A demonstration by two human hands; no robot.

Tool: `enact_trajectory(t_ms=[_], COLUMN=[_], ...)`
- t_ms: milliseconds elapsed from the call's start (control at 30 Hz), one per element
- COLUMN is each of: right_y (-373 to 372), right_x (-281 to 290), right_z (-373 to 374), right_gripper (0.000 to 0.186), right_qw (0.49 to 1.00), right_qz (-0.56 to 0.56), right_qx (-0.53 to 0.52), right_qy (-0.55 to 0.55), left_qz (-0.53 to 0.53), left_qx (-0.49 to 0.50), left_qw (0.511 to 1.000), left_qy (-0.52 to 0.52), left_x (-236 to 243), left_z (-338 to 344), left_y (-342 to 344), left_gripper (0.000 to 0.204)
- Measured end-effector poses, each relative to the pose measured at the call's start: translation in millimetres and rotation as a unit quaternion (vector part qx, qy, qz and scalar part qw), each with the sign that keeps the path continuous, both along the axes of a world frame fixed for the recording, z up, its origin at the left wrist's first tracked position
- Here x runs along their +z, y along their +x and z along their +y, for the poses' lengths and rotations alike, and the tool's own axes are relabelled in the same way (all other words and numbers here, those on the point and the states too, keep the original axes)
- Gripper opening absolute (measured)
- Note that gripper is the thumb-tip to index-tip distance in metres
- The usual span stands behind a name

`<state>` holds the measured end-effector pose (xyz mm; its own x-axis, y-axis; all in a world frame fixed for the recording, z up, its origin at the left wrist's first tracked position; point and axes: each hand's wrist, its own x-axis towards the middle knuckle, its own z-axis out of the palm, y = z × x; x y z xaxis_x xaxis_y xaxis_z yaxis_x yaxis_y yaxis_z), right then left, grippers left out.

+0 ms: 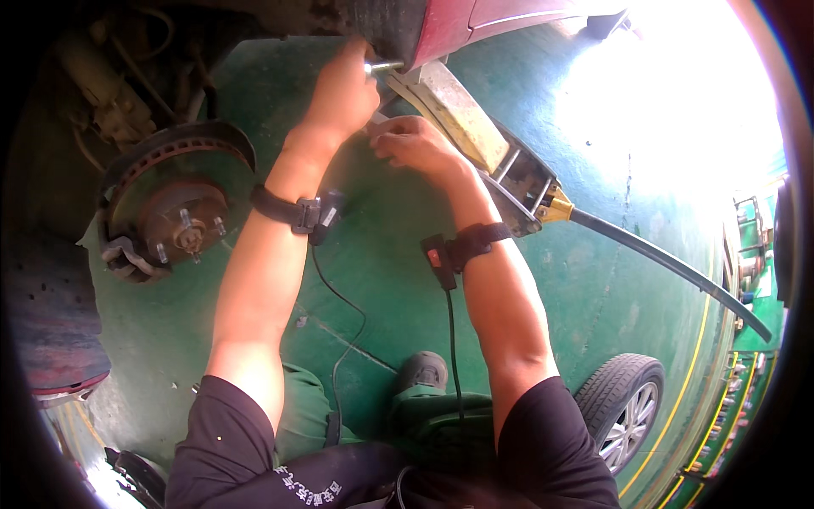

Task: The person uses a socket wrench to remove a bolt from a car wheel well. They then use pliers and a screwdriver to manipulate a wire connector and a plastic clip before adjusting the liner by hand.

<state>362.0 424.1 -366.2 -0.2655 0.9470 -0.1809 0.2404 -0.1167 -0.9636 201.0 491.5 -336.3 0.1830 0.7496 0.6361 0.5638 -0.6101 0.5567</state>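
My left hand (339,95) is closed in a fist at the lower edge of the red car body (449,25). From its thumb side sticks a short shiny metal tool (386,65), whose tip reaches the sill. The rest of that tool is hidden in my fist. Just below and to the right, my right hand (413,146) has its fingers curled together, close to the left wrist. Something pale shows at its fingertips, too small to name. Beside both hands stands a floor jack (462,114) with a worn yellow-white body, its head under the sill.
At the left hangs a bare wheel hub with a rusty brake disc (182,212). The jack's long dark handle (678,271) slants out to the right. A removed wheel (623,407) lies on the green floor (381,280) near my right elbow. Cables run from straps on both wrists.
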Motion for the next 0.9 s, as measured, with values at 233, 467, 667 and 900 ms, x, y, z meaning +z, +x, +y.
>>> enact_trajectory(t_ms=[233, 467, 667, 900], right_y=[24.9, 20.6, 14.7, -14.1], right_x=[-13.8, -5.5, 18.1, -19.8], right_z=[4.2, -0.7, -7.0, 7.6], right_gripper=[0.022, 0.027, 0.045, 0.082], right_qw=[0.986, 0.984, 0.981, 0.998], right_qz=[0.077, 0.129, 0.15, -0.011], right_qx=[-0.142, -0.117, 0.011, 0.06], right_qy=[-0.05, -0.047, -0.126, -0.007], left_qz=[0.034, -0.445, -0.178, -0.02], left_qx=[0.001, -0.19, -0.021, -0.044], left_qw=[0.999, 0.713, 0.951, 0.997], left_qy=[-0.012, -0.508, -0.253, -0.056], left_x=[3.4, 23.2, 11.6, -2.4], left_z=[3.2, 7.2, 3.5, 4.6], left_y=[-3.1, -2.2, 6.2, -4.2], left_gripper=[0.029, 0.027, 0.03, 0.028])
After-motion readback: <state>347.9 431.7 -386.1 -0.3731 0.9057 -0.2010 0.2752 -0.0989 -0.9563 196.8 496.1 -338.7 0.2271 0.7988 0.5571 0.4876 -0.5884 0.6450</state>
